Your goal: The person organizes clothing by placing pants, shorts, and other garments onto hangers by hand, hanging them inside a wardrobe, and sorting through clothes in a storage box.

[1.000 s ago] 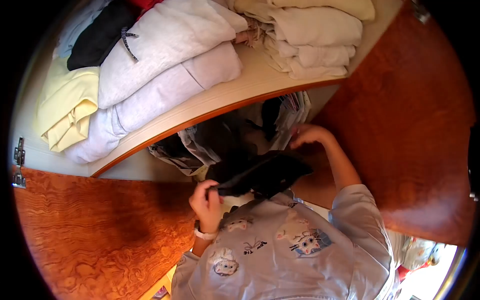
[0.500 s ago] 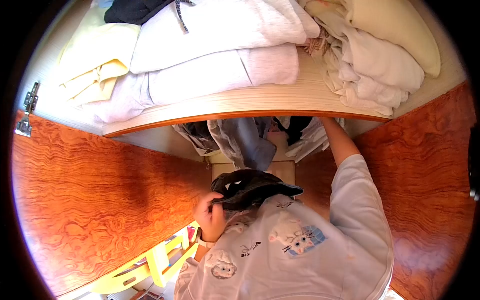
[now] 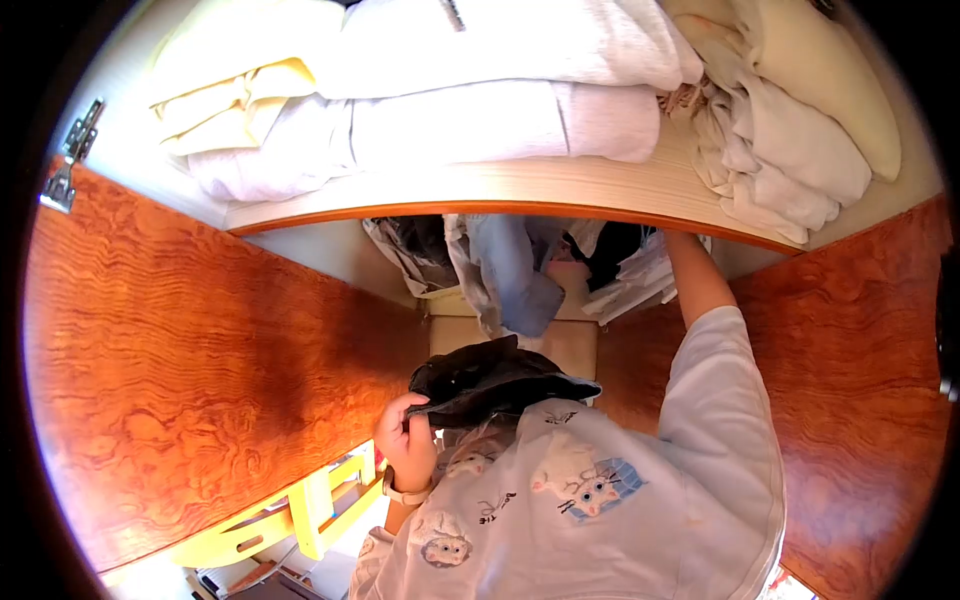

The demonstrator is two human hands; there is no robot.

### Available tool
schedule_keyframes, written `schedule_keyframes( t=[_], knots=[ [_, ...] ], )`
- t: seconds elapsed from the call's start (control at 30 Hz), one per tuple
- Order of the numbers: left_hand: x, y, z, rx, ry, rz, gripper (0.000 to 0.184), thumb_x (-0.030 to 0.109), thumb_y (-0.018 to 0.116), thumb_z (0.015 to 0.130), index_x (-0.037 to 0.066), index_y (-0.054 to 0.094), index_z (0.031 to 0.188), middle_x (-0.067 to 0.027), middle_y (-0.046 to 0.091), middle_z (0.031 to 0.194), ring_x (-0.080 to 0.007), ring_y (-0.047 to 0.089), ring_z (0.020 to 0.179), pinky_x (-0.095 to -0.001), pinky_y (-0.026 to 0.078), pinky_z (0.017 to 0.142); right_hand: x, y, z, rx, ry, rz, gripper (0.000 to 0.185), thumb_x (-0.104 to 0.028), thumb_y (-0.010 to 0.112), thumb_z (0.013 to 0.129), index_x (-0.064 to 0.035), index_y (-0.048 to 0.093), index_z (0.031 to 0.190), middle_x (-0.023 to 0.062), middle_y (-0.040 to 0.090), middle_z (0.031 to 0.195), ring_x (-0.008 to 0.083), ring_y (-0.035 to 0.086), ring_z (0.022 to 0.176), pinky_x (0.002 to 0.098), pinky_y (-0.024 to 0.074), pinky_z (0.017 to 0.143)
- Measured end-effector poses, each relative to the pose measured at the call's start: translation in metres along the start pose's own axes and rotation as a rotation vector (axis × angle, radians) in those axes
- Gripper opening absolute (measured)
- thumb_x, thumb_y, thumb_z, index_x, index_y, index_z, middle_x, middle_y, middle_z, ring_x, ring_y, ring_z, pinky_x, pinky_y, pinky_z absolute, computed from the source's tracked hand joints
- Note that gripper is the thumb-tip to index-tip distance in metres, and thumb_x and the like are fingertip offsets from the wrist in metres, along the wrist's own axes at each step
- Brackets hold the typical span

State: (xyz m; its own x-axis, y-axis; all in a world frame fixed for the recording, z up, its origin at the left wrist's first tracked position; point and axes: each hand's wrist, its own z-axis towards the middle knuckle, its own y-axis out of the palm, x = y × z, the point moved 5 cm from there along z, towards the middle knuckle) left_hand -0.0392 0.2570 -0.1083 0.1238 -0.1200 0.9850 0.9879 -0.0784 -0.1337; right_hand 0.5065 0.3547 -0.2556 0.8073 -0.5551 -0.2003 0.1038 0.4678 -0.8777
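My left hand [image 3: 408, 440] grips the left edge of a black cloth garment [image 3: 500, 380] in front of my chest. The garment is bunched up, and its exact kind does not show. My right arm [image 3: 698, 280] reaches under the shelf into the lower part of the wardrobe. There the shelf edge hides my right hand. Close to it are white clothes [image 3: 640, 275] and a dark garment [image 3: 612, 250]. Further left hang blue-grey trousers or similar cloth [image 3: 515, 280].
Folded light sweaters [image 3: 500, 125], yellow cloth [image 3: 240, 105] and rumpled cream cloth [image 3: 770, 160] lie on the shelf [image 3: 480, 185]. Wood-grained doors [image 3: 220, 370] stand open on both sides. A yellow slatted piece [image 3: 310, 510] shows at lower left.
The view has tilted down and shifted slightly. My left hand and the black garment have moved a little left. My right arm is still under the shelf.
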Motion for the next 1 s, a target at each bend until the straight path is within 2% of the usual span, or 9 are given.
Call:
schedule_keyframes(
  t=[0.2,0.37,0.43,0.5,0.57,0.63,0.8,0.83,1.0],
  knots=[
    [-0.008,-0.016,0.0,0.044,-0.039,-0.045,0.018,-0.008,0.042,0.076,-0.002,0.055,0.088,0.0011,0.049,0.062,-0.0027,0.041,0.049,-0.0166,0.032,0.045,-0.018,-0.026,-0.015,0.4,-0.283,0.288,0.025,-0.018,0.048,0.086,-0.0006,0.052,0.104,0.0144,0.056,0.105,0.0298,0.055,0.087,0.0371,0.0444,0.075],
    [-0.009,-0.033,0.011,-0.012,-0.02,-0.049,0.02,-0.009,0.04,0.076,-0.001,0.055,0.087,-0.0012,0.052,0.063,-0.0031,0.044,0.047,-0.0172,0.037,0.044,-0.032,-0.089,-0.125,-0.384,0.51,1.083,0.017,-0.012,0.046,0.088,-0.0012,0.055,0.079,0.0073,0.055,0.07,0.0194,0.052,0.068,0.0298,0.0416,0.065],
    [-0.012,-0.038,0.018,-0.071,0.025,-0.046,0.019,-0.007,0.04,0.077,-0.001,0.055,0.088,-0.0008,0.05,0.063,-0.0029,0.042,0.045,-0.017,0.037,0.042,-0.034,-0.113,-0.184,-0.436,0.482,1.024,0.017,-0.013,0.048,0.088,0.0004,0.055,0.081,0.0046,0.054,0.068,0.0122,0.05,0.062,0.0255,0.0409,0.057],
    [-0.01,-0.04,0.028,-0.091,0.064,-0.05,0.017,-0.007,0.043,0.077,-0.001,0.055,0.086,-0.0013,0.052,0.059,-0.0043,0.047,0.044,-0.0179,0.038,0.042,-0.048,-0.154,-0.229,-0.297,0.094,0.845,0.016,-0.012,0.049,0.088,0.0012,0.056,0.082,0.0038,0.055,0.066,0.0096,0.049,0.059,0.0235,0.0399,0.054],
    [-0.012,-0.044,0.038,-0.136,0.088,-0.055,0.017,-0.007,0.044,0.077,-0.001,0.056,0.088,-0.0018,0.053,0.058,-0.0052,0.048,0.045,-0.0184,0.038,0.042,-0.06,-0.199,-0.266,-0.245,-0.007,0.816,0.014,-0.01,0.05,0.087,0.0012,0.058,0.083,0.005,0.057,0.068,0.0085,0.049,0.06,0.0223,0.0397,0.054],
    [-0.009,-0.047,0.049,-0.163,0.121,-0.045,0.019,-0.007,0.045,0.078,-0.001,0.057,0.091,-0.0023,0.053,0.059,-0.0057,0.047,0.044,-0.0188,0.038,0.041,-0.058,-0.236,-0.303,-0.438,0.306,0.836,0.012,-0.008,0.052,0.085,0.0025,0.058,0.083,0.0077,0.059,0.072,0.0111,0.052,0.065,0.0233,0.0411,0.06],
    [0.009,-0.045,0.064,-0.22,0.184,-0.069,0.02,-0.006,0.042,0.08,-0.002,0.058,0.091,0.0008,0.049,0.06,-0.0029,0.042,0.042,-0.0179,0.04,0.04,-0.098,-0.337,-0.361,-0.186,0.095,0.945,0.009,-0.006,0.057,0.08,0.003,0.061,0.079,0.0079,0.062,0.072,0.0137,0.057,0.062,0.0247,0.0427,0.055],
    [0.012,-0.045,0.066,-0.256,0.195,-0.078,0.02,-0.006,0.044,0.079,-0.002,0.058,0.092,-0.0003,0.051,0.061,-0.0036,0.044,0.044,-0.0182,0.039,0.042,-0.105,-0.349,-0.371,-0.234,0.003,0.921,0.009,-0.004,0.057,0.08,0.0044,0.061,0.079,0.0114,0.064,0.08,0.0164,0.059,0.074,0.0262,0.0474,0.067],
    [0.023,-0.043,0.068,-0.321,0.241,-0.106,0.019,-0.006,0.046,0.077,-0.002,0.059,0.091,0.0002,0.052,0.059,-0.0036,0.045,0.045,-0.0184,0.037,0.042,-0.123,-0.386,-0.399,-0.171,-0.079,0.857,0.013,-0.006,0.056,0.08,0.0023,0.058,0.071,0.0083,0.058,0.066,0.0137,0.05,0.057,0.0265,0.0384,0.052]
  ],
)
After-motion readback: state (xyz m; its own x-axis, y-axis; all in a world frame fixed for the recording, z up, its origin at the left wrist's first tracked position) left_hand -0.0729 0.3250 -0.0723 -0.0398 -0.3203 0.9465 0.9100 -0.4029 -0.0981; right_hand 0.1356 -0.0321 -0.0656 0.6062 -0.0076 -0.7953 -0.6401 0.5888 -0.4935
